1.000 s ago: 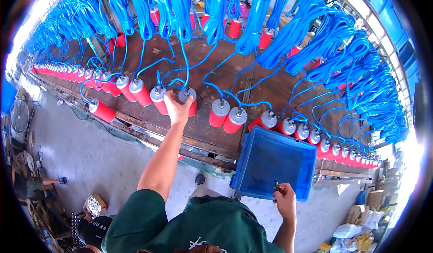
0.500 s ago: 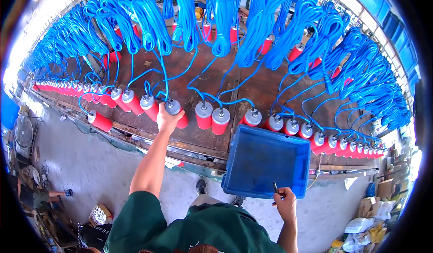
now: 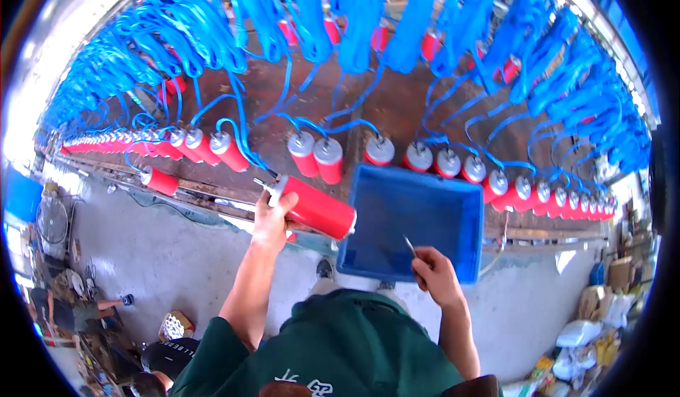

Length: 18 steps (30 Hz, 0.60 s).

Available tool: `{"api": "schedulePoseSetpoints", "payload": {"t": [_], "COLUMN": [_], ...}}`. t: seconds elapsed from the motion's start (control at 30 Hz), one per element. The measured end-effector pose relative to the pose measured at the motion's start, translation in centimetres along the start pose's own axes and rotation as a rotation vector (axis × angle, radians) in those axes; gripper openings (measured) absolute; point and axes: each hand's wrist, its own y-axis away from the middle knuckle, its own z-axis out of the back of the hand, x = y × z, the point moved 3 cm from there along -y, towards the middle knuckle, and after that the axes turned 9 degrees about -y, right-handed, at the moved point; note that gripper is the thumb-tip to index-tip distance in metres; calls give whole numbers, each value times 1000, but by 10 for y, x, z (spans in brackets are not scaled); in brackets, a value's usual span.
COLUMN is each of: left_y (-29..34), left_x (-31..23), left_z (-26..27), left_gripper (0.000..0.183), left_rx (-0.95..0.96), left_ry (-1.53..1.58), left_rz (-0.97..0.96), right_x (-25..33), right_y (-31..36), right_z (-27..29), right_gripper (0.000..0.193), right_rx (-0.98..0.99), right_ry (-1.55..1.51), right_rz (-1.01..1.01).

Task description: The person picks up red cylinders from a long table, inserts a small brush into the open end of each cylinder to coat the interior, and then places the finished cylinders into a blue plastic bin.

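My left hand [image 3: 272, 221] is wrapped round the grey-capped end of a red cylinder [image 3: 322, 209]. This cylinder lies tilted on its side in the air in front of the bench, its plain end toward the right. A blue cable [image 3: 244, 142] runs from its capped end up to the hanging coils. My right hand [image 3: 435, 276] pinches a slim pointed tool [image 3: 409, 245], its tip up and to the left; its exact kind is too small to tell. Behind that hand is a shallow blue plastic tray [image 3: 409, 216] at the bench's front edge.
Several more red cylinders [image 3: 329, 160] with grey caps stand in a row along the brown bench [image 3: 276, 89]. Thick blue cable coils [image 3: 358, 29] hang above it. One cylinder [image 3: 161, 181] leans outward at left. Another person [image 3: 78, 312] is at far left, beyond a box [image 3: 176, 326].
My left hand has lifted the red cylinder out of the row, tipped it sideways and brought it nearer. My right hand has moved up slightly, the tool's tip now pointing toward the cylinder.
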Motion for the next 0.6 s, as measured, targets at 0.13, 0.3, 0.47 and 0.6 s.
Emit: {"api": "schedulePoseSetpoints", "payload": {"t": [0.13,0.3,0.47,0.6], "left_y": [9,9,18,20], "left_x": [32,70,83,92], "left_z": [-21,-23,-32,-33], "left_gripper": [63,59,63,65], "left_rx": [-57,-103,-176,-68], "left_ry": [3,-55,17,85], "left_rz": [86,279,287,293], "right_x": [2,-10,-7,-1], "right_y": [4,9,11,2], "right_z": [1,22,19,10], "right_gripper": [22,22,24,24], "right_rx": [-7,-11,70,113], "right_ry": [-19,40,-262,-248], "right_rz": [133,115,74,102]}}
